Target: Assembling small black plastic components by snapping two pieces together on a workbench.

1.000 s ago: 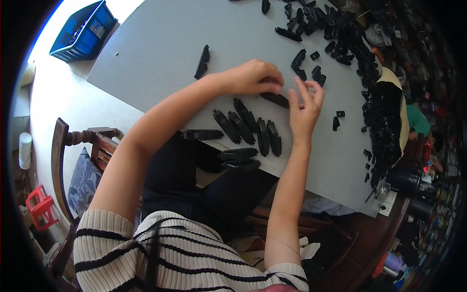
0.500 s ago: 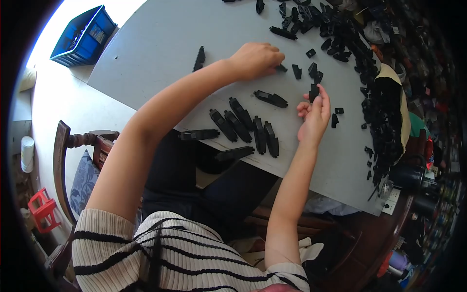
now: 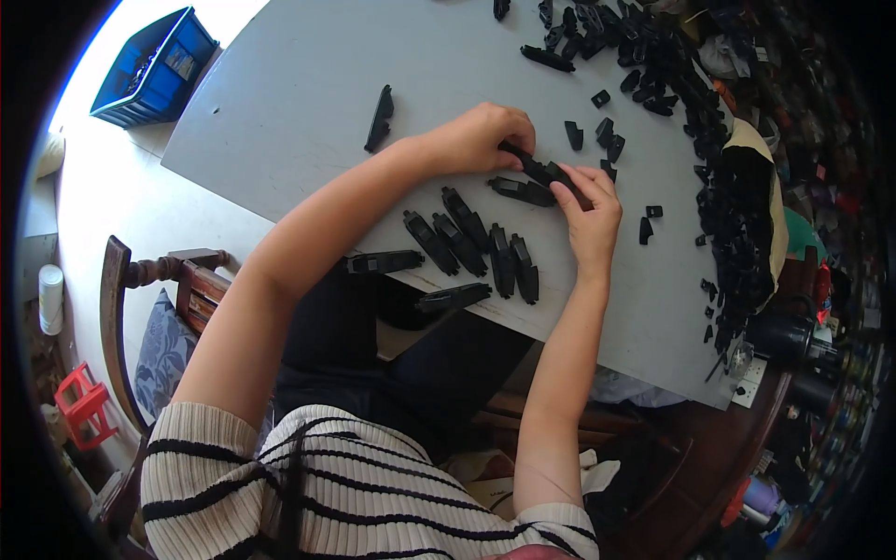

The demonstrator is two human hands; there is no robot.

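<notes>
Between my hands, above the grey table [image 3: 308, 103], is a long black plastic part [image 3: 528, 162]. My left hand [image 3: 485, 138] pinches its left end. The fingers of my right hand [image 3: 592, 207] close around the other end, where a small black piece meets it; whether the two are joined I cannot tell. Just under the held part lies another long black part [image 3: 509, 189]. Several similar long parts [image 3: 459, 245] rest in a row near the table's front edge, and one more [image 3: 379, 119] lies to the left of my left hand.
Small black pieces [image 3: 574, 135] lie scattered beyond my right hand. A dense heap of black parts [image 3: 597, 28] runs from the far side down the right edge, by a cream-rimmed bag [image 3: 773, 196]. A blue crate [image 3: 154, 75] stands at the far left, a wooden chair [image 3: 119, 317] at the near left.
My left hand has picked the long black part up from the table and moved slightly nearer. My right hand has shifted left with its small piece, and both hands now meet on the long part.
</notes>
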